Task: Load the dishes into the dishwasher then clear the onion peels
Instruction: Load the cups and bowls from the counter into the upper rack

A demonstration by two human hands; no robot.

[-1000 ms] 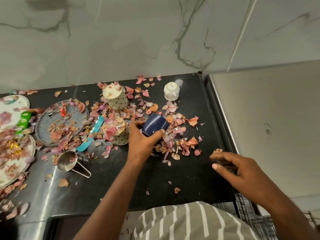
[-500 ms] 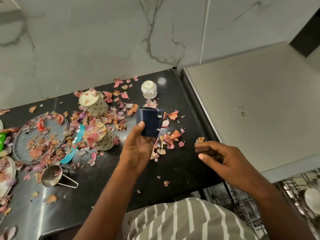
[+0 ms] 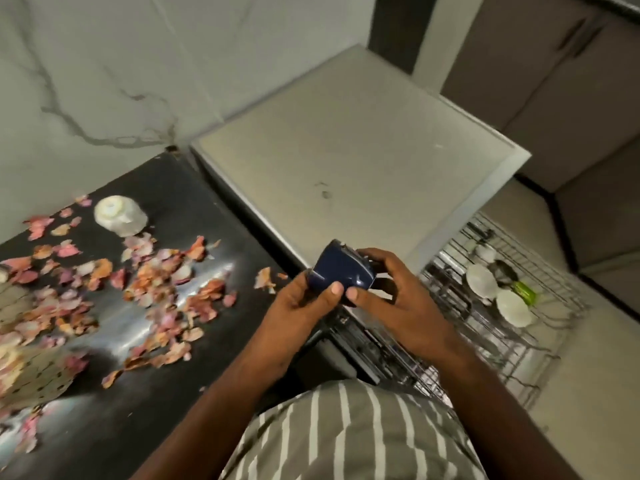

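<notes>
The small dark blue glazed ceramic cup (image 3: 341, 270), judged rigid, slippery and breakable, was held by its sides in the curled fingers of both the left hand (image 3: 304, 303) and right hand (image 3: 394, 299), between worktop edge and dishwasher rack (image 3: 540, 327).

No text, label, brand, number or sign is showing legibly anywhere; nothing near the fingers is bearing readable marks, and much of the view is blurring.
</notes>
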